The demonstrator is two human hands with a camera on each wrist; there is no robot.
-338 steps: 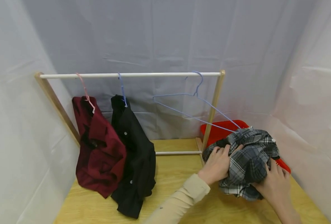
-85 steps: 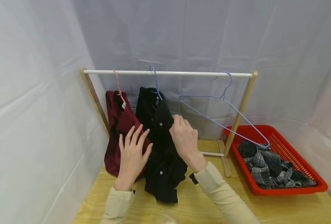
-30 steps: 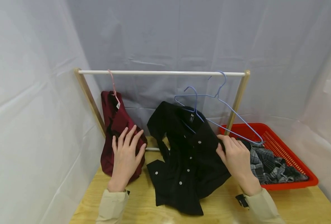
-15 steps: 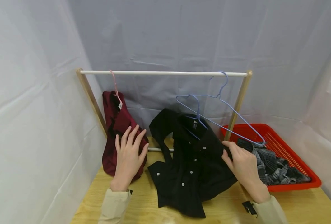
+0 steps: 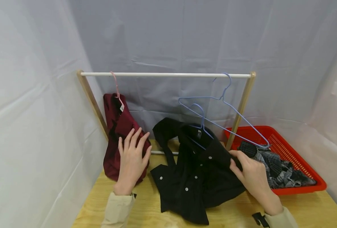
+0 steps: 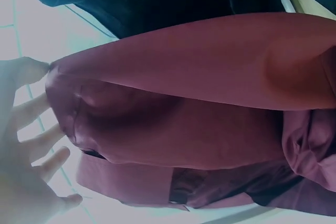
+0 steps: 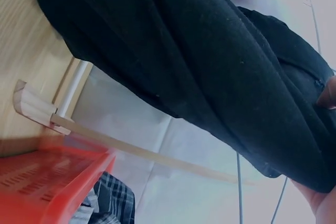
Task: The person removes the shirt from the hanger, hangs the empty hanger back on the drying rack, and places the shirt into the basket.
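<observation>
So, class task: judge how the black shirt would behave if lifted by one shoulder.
The black shirt lies crumpled in soft folds on the table, so it would probably droop. It looks thin, likely light. The blue hanger inside its collar might slip out.

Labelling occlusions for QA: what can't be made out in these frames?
- Right hand fingertips: head view, buried in the black shirt; right wrist view cuts the hand off at the edge.
- Left hand palm contact on the maroon shirt: head view shows only its back; left wrist view washed out.
- Plaid shirt: partly behind the right hand and red basket wall.
</observation>
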